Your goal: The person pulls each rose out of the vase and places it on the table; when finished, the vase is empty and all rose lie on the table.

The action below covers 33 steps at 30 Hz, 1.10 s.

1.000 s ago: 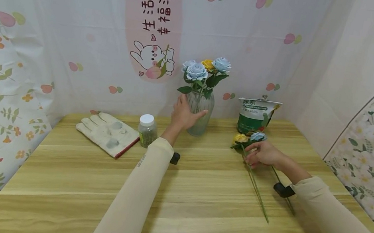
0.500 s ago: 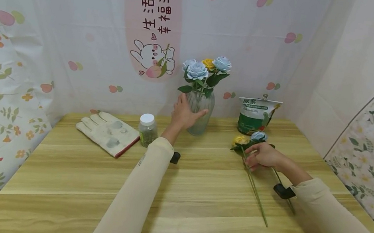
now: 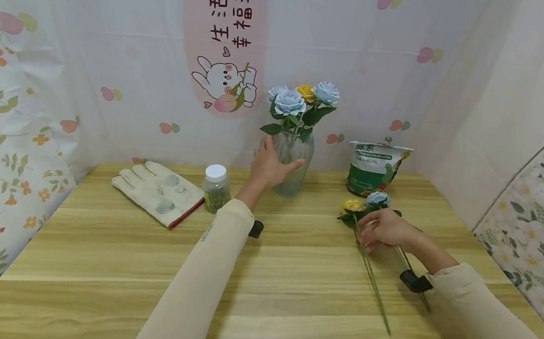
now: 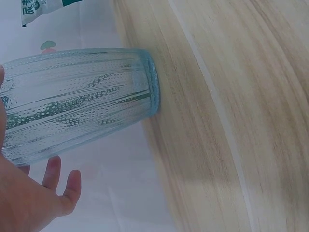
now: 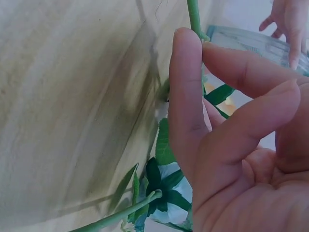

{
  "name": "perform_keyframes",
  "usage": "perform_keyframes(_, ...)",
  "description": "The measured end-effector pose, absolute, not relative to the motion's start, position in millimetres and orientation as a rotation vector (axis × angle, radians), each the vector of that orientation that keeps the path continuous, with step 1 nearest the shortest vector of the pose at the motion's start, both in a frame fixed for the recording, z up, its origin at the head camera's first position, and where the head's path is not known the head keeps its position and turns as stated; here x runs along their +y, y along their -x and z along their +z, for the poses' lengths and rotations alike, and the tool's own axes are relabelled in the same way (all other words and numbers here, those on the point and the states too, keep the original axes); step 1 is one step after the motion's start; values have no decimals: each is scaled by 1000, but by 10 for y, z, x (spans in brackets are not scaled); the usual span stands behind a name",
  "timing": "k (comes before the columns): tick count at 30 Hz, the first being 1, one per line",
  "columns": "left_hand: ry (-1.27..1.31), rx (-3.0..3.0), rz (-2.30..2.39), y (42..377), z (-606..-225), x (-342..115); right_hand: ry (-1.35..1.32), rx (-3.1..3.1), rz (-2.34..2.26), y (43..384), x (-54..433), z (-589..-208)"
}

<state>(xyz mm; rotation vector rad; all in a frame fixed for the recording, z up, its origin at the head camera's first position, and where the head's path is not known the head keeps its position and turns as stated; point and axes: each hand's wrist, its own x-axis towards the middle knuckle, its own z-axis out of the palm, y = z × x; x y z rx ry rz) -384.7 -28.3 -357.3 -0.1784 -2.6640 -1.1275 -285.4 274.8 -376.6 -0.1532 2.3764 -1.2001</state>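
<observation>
the right hand pinches the green stem of a yellow rose between thumb and finger, while the left hand holds a ribbed glass vase upright at the back of the wooden table, thumb lying across the front of the glass. the right wrist view shows the pinch plainly, at the fingertips; from the head it is partly turned away, yet only there does the whole lower stem show, slanting toward the person. the left wrist view adds that two of the left fingers stand free of the glass, and it shows the vase's foot on the boards; the blooms in its mouth, blue roses with a yellow flower, appear from the head. beside the pinched stem is a loose blue rose, its stem passing beneath the right hand and a black wrist piece, which hide part of it. just behind these blooms stands a clipped green-and-white bag. left of the vase, a white-capped jar stands near a stained work glove.
</observation>
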Motion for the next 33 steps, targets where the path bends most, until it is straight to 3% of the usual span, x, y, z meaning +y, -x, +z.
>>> perform_keyframes(33,174,-2692,-1119,3818,-3551,-294,195,2489,-1196,3027,2678,-3840)
